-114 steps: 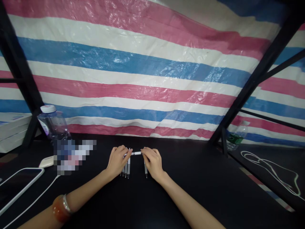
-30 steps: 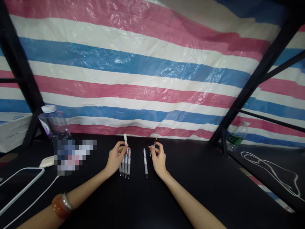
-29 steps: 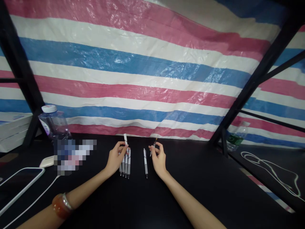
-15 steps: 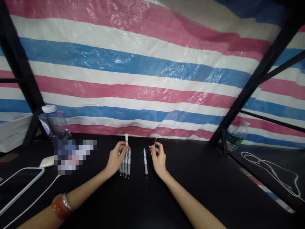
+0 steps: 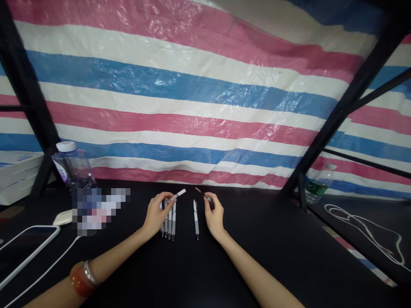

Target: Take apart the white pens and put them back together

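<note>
Between the fingertips of my left hand is a white pen part, its white end tilted up to the right. Below those fingers, several white-and-grey pens lie side by side on the black table, their upper ends partly covered by the hand. My right hand pinches a thin dark pen part that slants up to the left; its lower end is hidden in the fingers. A single white-and-grey pen lies between my two hands, touched by neither.
At the left are a large clear bottle, a phone, a white cable and stacked books. A green-labelled bottle and a coiled cable are at the right, beyond the black frame.
The white part in my left hand has tipped from upright to the right. The thin part in my right hand has swung to point up and left.
</note>
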`<state>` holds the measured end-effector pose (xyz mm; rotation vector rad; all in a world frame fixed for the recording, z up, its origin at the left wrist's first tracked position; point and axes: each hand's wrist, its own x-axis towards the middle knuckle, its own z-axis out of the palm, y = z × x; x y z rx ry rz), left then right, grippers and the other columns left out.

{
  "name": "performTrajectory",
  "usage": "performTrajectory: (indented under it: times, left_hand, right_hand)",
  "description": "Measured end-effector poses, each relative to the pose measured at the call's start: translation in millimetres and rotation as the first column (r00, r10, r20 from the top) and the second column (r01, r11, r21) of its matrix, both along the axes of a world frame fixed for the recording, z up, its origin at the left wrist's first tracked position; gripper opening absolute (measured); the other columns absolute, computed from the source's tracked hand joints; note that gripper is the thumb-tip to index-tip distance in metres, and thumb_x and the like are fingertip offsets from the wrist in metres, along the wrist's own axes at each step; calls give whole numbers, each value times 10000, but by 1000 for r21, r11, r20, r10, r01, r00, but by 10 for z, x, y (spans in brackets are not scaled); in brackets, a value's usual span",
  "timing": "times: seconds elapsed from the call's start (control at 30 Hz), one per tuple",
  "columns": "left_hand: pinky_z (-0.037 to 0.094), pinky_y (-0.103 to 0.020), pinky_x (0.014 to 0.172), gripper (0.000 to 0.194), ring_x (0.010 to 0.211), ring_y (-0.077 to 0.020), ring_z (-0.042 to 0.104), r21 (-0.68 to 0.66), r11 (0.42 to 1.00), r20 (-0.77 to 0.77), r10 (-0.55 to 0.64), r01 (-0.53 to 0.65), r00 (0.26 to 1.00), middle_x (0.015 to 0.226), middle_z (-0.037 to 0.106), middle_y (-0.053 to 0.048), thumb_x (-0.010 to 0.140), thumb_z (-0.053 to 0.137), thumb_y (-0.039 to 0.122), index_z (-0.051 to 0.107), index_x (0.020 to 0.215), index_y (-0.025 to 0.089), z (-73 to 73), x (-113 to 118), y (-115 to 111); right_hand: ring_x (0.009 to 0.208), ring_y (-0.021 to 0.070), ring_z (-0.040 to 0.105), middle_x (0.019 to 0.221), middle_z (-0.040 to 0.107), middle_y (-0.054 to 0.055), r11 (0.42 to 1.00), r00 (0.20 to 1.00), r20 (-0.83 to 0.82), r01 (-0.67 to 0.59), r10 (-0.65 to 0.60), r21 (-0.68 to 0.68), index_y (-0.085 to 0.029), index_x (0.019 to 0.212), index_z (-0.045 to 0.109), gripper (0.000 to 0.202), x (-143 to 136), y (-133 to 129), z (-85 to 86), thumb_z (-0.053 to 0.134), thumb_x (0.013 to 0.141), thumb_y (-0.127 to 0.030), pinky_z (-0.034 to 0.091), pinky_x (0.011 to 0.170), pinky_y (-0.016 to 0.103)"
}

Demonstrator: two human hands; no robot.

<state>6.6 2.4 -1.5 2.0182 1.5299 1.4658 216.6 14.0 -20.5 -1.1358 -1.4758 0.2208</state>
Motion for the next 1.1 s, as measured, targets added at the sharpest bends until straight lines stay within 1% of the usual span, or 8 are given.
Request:
performTrajectory:
  times: [0.27, 0.5, 0.67, 0.8, 0.93, 1.03, 1.1]
  left_hand:
    - [364, -316, 766, 156, 808, -187, 570, 21, 1000, -60, -8, 9, 998, 854, 660, -8, 802, 546, 361, 619, 856, 234, 3, 6, 5]
    - [353, -325, 771, 113, 864, -202, 565, 30, 999, -82, -15, 18, 996, 886, 664, -5, 800, 549, 312, 620, 844, 236, -22, -14, 28]
    - [351, -325, 774, 104, 886, -206, 553, 28, 1000, -99, 1, 2, 995, 897, 661, -8, 797, 550, 294, 623, 844, 237, -16, -15, 30]
    - [355, -323, 773, 88, 880, -202, 551, 30, 1000, -116, 3, 1, 993, 887, 655, -4, 792, 551, 268, 619, 836, 235, -16, -7, 25]
    - [355, -322, 768, 76, 879, -201, 549, 26, 1000, -122, -11, 14, 992, 878, 647, -3, 788, 546, 246, 609, 827, 230, -24, 0, 22]
    - [353, -322, 764, 70, 868, -198, 549, 25, 999, -125, -23, 26, 992, 869, 642, -1, 787, 542, 238, 600, 825, 227, -27, -1, 25]
    - [352, -321, 761, 69, 861, -195, 549, 27, 999, -123, -24, 27, 992, 863, 639, 0, 788, 537, 232, 596, 824, 225, -30, -6, 28]
  right_hand:
    - [876, 186, 594, 914, 651, 33, 998, 997, 78, 16, -20, 57, -211, 924, 600, 166, -10, -53, 49, 457, 843, -186, 403, 816, 334]
    - [875, 180, 577, 892, 650, 31, 992, 976, 213, -72, 48, 105, -218, 894, 623, 203, -33, -130, 116, 453, 840, -123, 397, 784, 329]
    - [904, 186, 562, 940, 629, 47, 989, 960, 275, -88, 53, 117, -226, 926, 652, 239, -28, -117, 92, 461, 838, -111, 414, 798, 346]
    - [941, 186, 541, 1011, 575, 70, 975, 945, 298, -178, 132, 132, -239, 1006, 652, 302, -54, -110, 47, 452, 830, -97, 447, 829, 350]
    - [957, 182, 540, 1019, 549, 78, 953, 919, 313, -284, 240, 103, -246, 1106, 612, 378, -91, -145, 53, 428, 821, -78, 472, 827, 333]
    - [947, 175, 558, 1001, 576, 70, 945, 915, 285, -319, 286, 76, -238, 1121, 591, 364, -113, -178, 91, 424, 832, -89, 478, 830, 319]
    - [936, 171, 571, 983, 600, 62, 942, 919, 253, -329, 303, 67, -230, 1081, 595, 318, -121, -190, 112, 428, 843, -102, 478, 830, 313]
